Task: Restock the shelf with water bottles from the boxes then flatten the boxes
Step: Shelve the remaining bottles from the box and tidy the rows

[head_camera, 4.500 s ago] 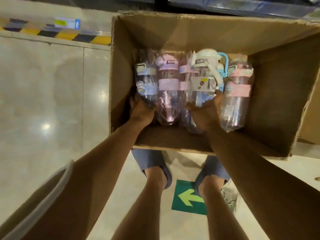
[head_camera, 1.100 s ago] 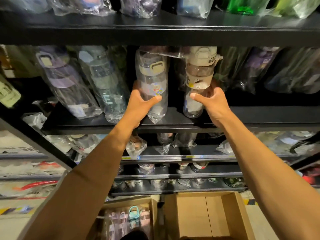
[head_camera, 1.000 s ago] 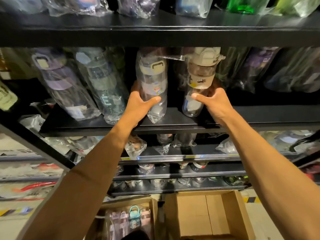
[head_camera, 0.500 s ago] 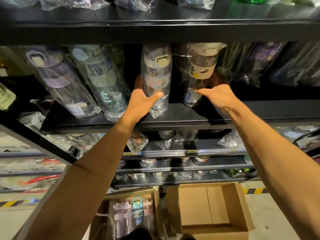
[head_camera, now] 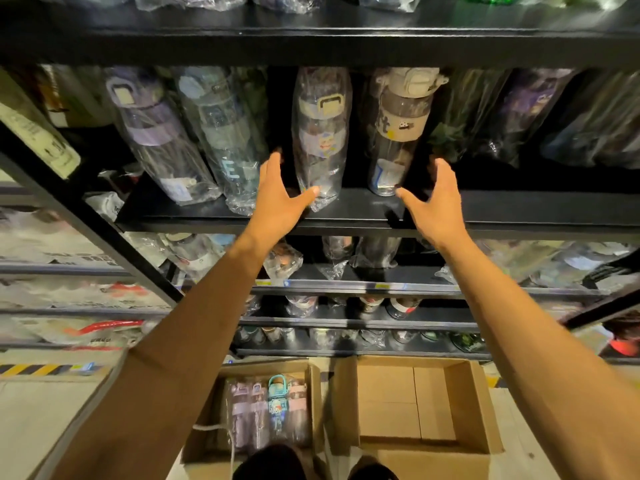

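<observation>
Two plastic-wrapped water bottles stand on the black shelf (head_camera: 363,216): one with a yellow-handled lid (head_camera: 320,133) and one with a beige lid (head_camera: 398,133). My left hand (head_camera: 280,199) is spread open just left of the first bottle's base, thumb near its wrapping. To the right of the beige-lid bottle, my right hand (head_camera: 438,202) is open too, fingers straight, gripping nothing. On the floor below, a cardboard box (head_camera: 207,434) holds several wrapped bottles (head_camera: 270,414). Beside it sits a box (head_camera: 474,403) with nothing inside.
More wrapped bottles lean on the same shelf at left (head_camera: 156,133) and right (head_camera: 519,116). Lower shelves (head_camera: 360,289) carry further bottles. The shelf above (head_camera: 311,39) overhangs. A diagonal black frame bar (head_camera: 86,220) runs at left. Striped floor tape (head_camera: 41,368) lies at lower left.
Both hands let go of the two bottles, which now stand on the shelf, and drew back slightly with fingers spread. Earlier the bottles were lifted from the floor box.
</observation>
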